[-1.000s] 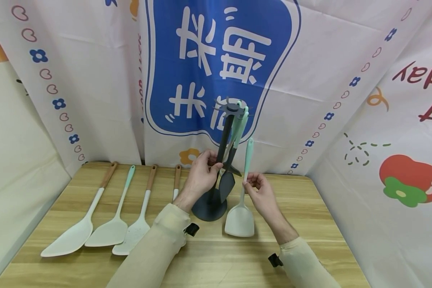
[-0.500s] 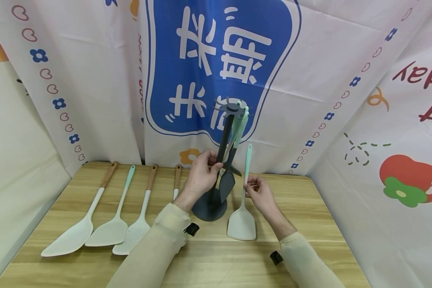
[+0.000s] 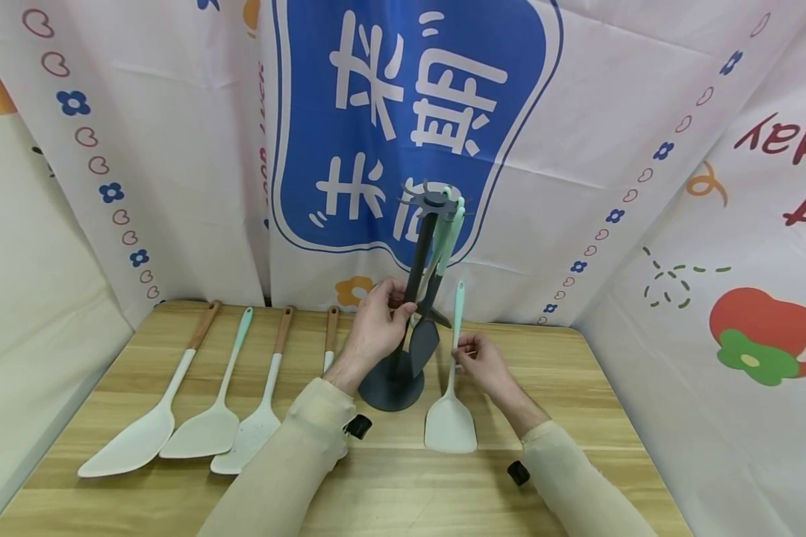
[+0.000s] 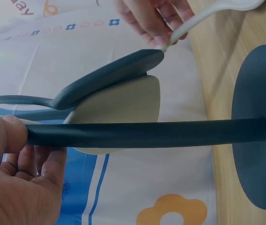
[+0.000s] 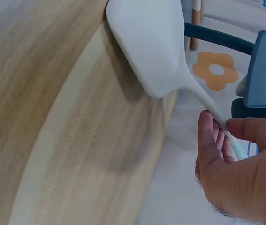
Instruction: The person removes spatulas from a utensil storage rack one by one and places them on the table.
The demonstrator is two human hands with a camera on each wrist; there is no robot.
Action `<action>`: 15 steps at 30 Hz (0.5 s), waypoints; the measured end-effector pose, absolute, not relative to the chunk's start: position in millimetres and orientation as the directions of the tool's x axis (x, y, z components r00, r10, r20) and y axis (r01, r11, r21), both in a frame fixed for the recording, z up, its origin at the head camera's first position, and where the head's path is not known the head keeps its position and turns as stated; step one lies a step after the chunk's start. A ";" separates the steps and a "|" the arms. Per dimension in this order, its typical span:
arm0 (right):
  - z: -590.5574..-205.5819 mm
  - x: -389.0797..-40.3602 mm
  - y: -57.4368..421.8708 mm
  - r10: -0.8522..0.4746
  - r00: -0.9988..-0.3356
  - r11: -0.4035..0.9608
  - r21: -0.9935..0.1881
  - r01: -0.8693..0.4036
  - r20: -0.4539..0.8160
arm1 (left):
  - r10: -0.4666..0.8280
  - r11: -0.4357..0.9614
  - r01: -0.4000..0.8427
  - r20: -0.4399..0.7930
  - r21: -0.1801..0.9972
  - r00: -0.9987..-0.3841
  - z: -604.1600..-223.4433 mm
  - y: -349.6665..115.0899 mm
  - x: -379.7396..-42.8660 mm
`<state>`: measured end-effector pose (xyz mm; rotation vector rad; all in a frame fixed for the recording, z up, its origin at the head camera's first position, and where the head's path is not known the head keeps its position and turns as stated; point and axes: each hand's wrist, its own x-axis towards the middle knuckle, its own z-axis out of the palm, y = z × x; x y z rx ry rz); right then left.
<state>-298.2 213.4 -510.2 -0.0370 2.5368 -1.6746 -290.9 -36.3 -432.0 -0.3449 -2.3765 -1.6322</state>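
At the far left of the wooden tabletop (image 3: 564, 388), a white utensil with a brown handle (image 3: 130, 445) lies with its broad head toward the person and its handle pointing at the patterned cloth (image 3: 530, 224) behind. Next to it comes a pale turner with a mint handle (image 3: 204, 432), then a speckled turner with a brown handle (image 3: 258, 432), their heads meeting in the head view. A fourth brown handle (image 3: 331, 332) shows farther right, the rest of it mostly hidden by the left forearm. The left hand (image 3: 379, 319) has its thumb and fingers curled round the upright pole of a dark stand (image 3: 391, 391), whose round base rests on the tabletop. From the hooked top, on the pole's right side, hang mint-handled utensils, among them one with a dark head (image 3: 424, 347) and, seen in the left wrist view, one with a cream head (image 4: 118, 103). Just right of the stand, apart from its base, is a pale spatula with a mint handle (image 3: 451, 426), blade down and handle end up; whether its edge touches the wood I cannot tell. The right hand (image 3: 485, 365) pinches its slim neck between thumb and fingers, just below the mint part.
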 end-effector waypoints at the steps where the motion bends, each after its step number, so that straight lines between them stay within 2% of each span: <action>1: -511.4 -299.2 213.4 -0.083 -0.993 0.394 -0.918 0.039 -0.078 | 0.059 0.348 0.324 0.324 0.880 -0.944 -431.9 -36.3 -290.8; 8: -519.3 -303.3 212.7 -0.152 -0.979 0.427 -0.902 0.062 -0.139 | 0.053 0.352 0.324 0.327 0.878 -0.944 -432.7 -36.0 -291.9; 15: -520.4 -303.4 208.5 -0.149 -0.974 0.461 -0.883 0.085 -0.171 | 0.056 0.349 0.325 0.327 0.879 -0.944 -433.4 -36.3 -292.3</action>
